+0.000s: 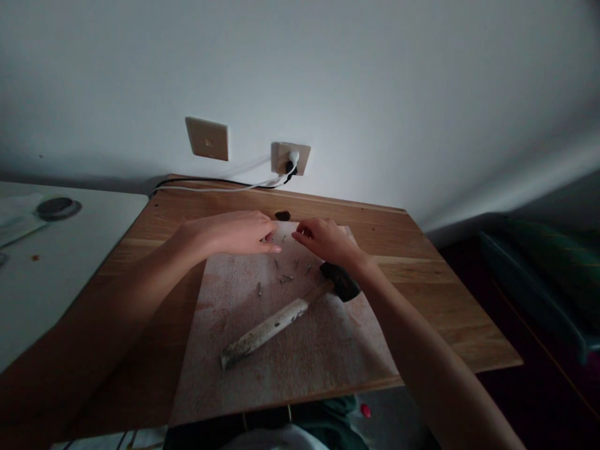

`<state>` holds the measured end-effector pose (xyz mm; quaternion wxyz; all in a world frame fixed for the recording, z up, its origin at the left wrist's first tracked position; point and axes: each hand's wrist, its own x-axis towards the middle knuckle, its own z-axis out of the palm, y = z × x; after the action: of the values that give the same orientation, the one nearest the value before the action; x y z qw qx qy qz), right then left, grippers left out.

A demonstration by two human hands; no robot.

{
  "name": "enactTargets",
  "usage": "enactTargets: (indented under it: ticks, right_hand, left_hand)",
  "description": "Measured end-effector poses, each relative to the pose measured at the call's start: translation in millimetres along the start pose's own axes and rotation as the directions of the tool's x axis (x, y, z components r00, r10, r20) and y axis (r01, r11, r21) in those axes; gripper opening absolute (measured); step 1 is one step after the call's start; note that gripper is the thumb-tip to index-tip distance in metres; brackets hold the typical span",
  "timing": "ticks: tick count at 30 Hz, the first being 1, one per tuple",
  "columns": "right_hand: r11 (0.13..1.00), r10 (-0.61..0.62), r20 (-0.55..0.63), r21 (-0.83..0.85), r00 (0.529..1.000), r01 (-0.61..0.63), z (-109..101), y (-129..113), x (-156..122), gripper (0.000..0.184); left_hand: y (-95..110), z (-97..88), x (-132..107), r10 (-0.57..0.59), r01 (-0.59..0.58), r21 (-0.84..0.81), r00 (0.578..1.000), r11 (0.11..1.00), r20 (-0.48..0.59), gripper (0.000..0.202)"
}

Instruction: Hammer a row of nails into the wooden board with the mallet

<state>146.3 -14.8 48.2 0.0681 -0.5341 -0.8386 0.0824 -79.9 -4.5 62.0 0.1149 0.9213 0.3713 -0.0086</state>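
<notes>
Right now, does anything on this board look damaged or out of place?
Yes, the hammer handle looks damaged: its pale coating is patchy, with dark worn spots. The nails beyond it are scattered at different angles, which looks untidy.

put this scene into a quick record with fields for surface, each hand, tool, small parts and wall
surface: pale worn board lying on a wooden table
left hand: over the board's far part, thumb apart from the fingers; grip unclear
right hand: facing the left, fingers curled; grip unclear
tool: hammer, black head, scuffed handle, lying diagonally on the board
small parts: several nails, scattered on the board
wall: power socket with a white plug in it
</notes>
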Motion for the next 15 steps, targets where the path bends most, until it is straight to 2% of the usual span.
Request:
enactTargets:
  ticks: [4,10,15]
  right_hand:
    - [0.996,-0.009,0.036,-0.089,0.999,0.013,16.2,-8.1,14.0,0.032]
    - [0.990,-0.090,0.058,-0.104,0.994,0.095,27.3,-9.9,25.3,0.017]
    - [0.983,-0.161,0.057,-0.080,0.985,0.166,24.5,-7.8,23.6,0.019]
  left_hand:
    - [-11.8,-1.3,-2.2,-0.046,0.046,0.012,0.999,0.999,-0.007,0.032]
    - [-9.4,-3.0,-2.3,-0.049,0.049,-0.004,0.999,0.999,0.007,0.030]
    - [-9.1,-5.0,-3.5,-0.054,0.054,-0.018,0.999,0.998,0.009,0.029]
